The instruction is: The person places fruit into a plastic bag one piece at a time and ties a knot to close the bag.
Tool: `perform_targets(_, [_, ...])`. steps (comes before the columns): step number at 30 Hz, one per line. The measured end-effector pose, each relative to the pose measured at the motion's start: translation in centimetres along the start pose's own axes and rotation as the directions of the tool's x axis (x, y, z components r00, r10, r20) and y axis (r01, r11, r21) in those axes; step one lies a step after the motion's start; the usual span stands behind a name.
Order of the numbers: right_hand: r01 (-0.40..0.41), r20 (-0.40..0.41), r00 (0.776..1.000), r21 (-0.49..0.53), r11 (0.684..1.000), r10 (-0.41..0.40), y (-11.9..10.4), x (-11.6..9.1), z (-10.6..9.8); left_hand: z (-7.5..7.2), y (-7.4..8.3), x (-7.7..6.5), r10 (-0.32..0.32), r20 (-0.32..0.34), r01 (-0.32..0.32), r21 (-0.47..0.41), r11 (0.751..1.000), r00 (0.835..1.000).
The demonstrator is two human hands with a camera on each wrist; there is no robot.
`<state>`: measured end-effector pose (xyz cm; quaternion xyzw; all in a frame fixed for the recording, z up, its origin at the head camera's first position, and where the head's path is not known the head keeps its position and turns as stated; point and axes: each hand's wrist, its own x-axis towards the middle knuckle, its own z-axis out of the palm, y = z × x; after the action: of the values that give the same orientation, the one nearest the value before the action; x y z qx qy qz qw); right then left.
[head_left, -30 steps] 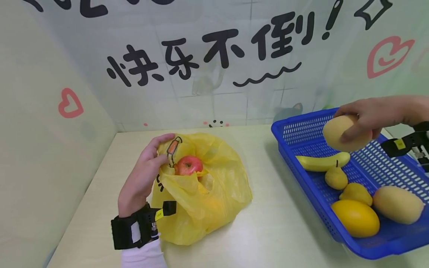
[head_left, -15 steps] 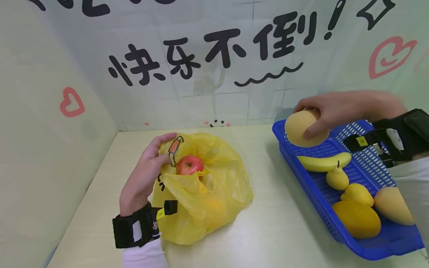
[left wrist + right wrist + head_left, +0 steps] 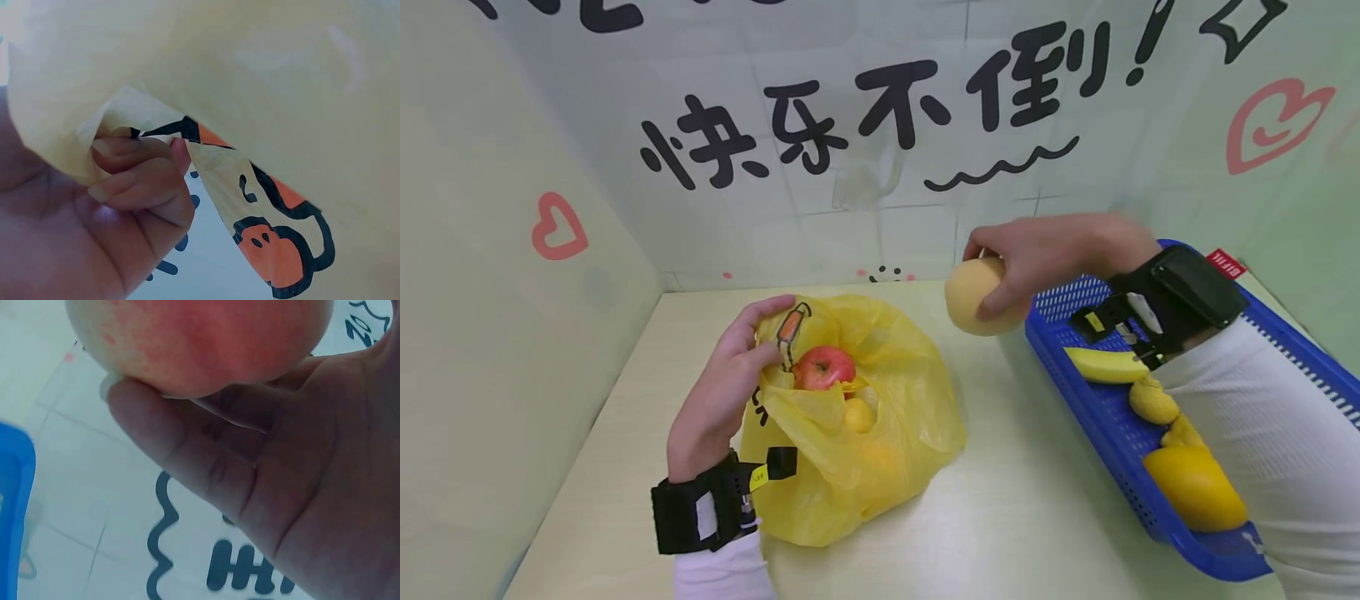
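My left hand (image 3: 722, 383) pinches the rim of a yellow plastic bag (image 3: 917, 400) on the table; in the left wrist view its curled fingers (image 3: 140, 181) grip the printed plastic. A red apple (image 3: 824, 367) shows in the bag's mouth, with a small yellow fruit (image 3: 858, 415) lower down inside. Up in the air, between bag and basket, my right hand (image 3: 1048, 250) holds a pale peach (image 3: 972, 293) from above, thumb on the near side. Seen from the right wrist, the peach (image 3: 200, 337) has a red blush and the fingers reach under its edge.
A blue basket (image 3: 1093, 446) stands at the right, partly covered by my right sleeve (image 3: 1255, 442). Inside lie a banana (image 3: 1097, 365), a pear (image 3: 1152, 400), a lumpy yellow fruit (image 3: 1182, 433) and a large deep-yellow oval fruit (image 3: 1195, 487). A printed wall (image 3: 880, 233) closes the table's back.
My right hand has carried the peach leftward, from over the basket to near the bag. The right sleeve now hides an oblong fruit in the basket. My left hand keeps its hold.
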<state>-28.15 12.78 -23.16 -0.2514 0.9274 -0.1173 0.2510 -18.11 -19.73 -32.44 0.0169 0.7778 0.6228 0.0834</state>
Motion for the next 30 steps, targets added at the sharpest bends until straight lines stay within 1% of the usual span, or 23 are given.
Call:
perform_targets(4, [0.028, 0.002, 1.0, 0.0, 1.0, -0.028, -1.4, 1.7, 0.7, 0.0, 0.0, 0.0, 0.001, 0.001, -0.001, -0.005, 1.0, 1.0])
perform_targets(9, [0.044, 0.032, 0.998, 0.029, 0.999, -0.045, -2.9, 3.5, 1.8, 0.0, -0.1, 0.0, -0.005, 0.005, 0.005, -0.012, 1.0, 1.0])
perform_targets(13, [0.068, 0.052, 0.996, 0.035, 0.997, -0.07, -3.8, 4.7, 2.6, -0.1, -0.2, 0.1, 0.007, 0.006, -0.007, -0.016, 1.0, 1.0])
perform_targets(17, [0.076, 0.066, 0.995, 0.027, 0.997, -0.078, -4.5, 5.7, 3.4, 0.0, -0.2, 0.2, 0.016, 0.015, -0.016, -0.041, 0.999, 1.0])
perform_targets(21, [0.079, 0.075, 0.994, 0.005, 0.997, -0.079, -5.1, 6.7, 4.2, 0.0, -0.1, 0.3, 0.012, 0.022, -0.01, -0.061, 0.998, 1.0])
perform_targets(27, [0.133, 0.099, 0.987, -0.057, 0.989, -0.127, -6.4, 8.0, 5.6, 0.0, -0.1, 0.3, 0.01, 0.028, -0.009, -0.063, 0.998, 1.0])
perform_targets(30, [0.154, 0.087, 0.985, -0.09, 0.984, -0.147, -7.0, 8.6, 6.2, 0.0, -0.2, 0.3, 0.014, 0.036, -0.011, -0.065, 0.998, 0.999])
